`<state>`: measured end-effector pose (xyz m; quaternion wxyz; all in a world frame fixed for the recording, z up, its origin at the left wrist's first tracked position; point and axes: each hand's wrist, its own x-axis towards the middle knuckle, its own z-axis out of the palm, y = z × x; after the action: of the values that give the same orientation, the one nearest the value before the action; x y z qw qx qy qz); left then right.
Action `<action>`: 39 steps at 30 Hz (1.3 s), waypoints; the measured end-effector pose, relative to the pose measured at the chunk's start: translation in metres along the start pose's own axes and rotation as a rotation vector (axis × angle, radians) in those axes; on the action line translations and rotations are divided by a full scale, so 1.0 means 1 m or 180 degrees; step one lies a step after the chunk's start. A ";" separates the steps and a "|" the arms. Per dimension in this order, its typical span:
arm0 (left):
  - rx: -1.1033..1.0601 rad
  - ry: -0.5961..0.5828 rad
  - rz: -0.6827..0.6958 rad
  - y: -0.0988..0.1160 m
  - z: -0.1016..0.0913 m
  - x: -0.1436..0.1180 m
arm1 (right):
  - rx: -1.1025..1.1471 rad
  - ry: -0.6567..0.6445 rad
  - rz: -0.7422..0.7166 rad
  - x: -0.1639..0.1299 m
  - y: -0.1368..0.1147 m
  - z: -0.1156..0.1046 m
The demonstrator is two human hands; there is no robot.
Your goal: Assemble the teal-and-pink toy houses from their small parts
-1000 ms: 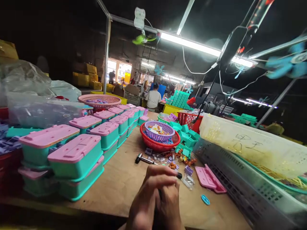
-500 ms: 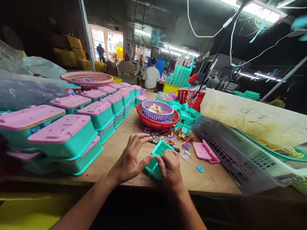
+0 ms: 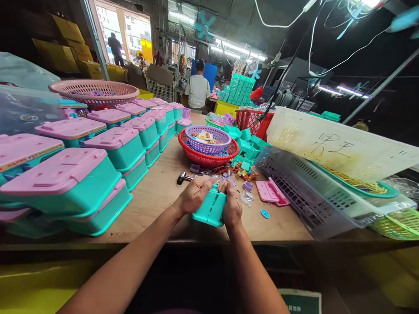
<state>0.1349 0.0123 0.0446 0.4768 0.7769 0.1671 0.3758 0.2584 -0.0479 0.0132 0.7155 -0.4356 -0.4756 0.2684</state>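
A small teal plastic box is gripped between both hands just above the front of the wooden table, its grooved outer side turned toward me. My left hand clasps its left side, thumb near the top edge. Fingers of my right hand curl round the right side, close to the other thumb. Just beyond the left hand lies a hammer with a dark metal head; its handle is mostly hidden behind the hands. A pink lid and a small blue oval piece lie to the right.
Stacked teal boxes with pink lids fill the left side. Behind the hands, a purple basket sits in a red basket. Teal parts are heaped beside them. A grey plastic crate leans at right. A seated person is farther back.
The teal box has been tipped up so its outside faces me. My left hand, spread before, has closed on its left side. The camera view has shifted, and the hammer head now shows.
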 end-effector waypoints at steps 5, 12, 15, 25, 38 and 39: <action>-0.0104 0.0010 0.0015 0.001 0.001 0.004 | 0.0434 -0.0279 0.0211 0.006 -0.004 -0.002; -0.0053 -0.0022 0.0098 -0.001 0.004 0.005 | 0.0353 -0.0339 0.0216 0.006 -0.007 -0.006; 0.0039 -0.0054 0.0110 0.000 0.004 0.007 | 0.0339 -0.0375 0.0259 0.006 -0.007 -0.008; 0.0720 -0.0074 0.0054 0.008 0.002 0.008 | -0.0287 -0.0321 0.0348 0.004 -0.012 -0.007; 0.1041 0.0760 0.0581 -0.018 0.000 -0.036 | -0.0745 0.1236 0.0533 0.014 0.004 0.014; 0.1246 0.0690 0.0628 -0.020 0.002 -0.043 | -0.0744 0.1208 0.0519 0.012 0.004 0.016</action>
<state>0.1101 -0.0061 0.0087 0.2574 0.8221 0.2103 0.4622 0.2490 -0.0311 0.0178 0.7128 -0.5951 -0.3238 0.1818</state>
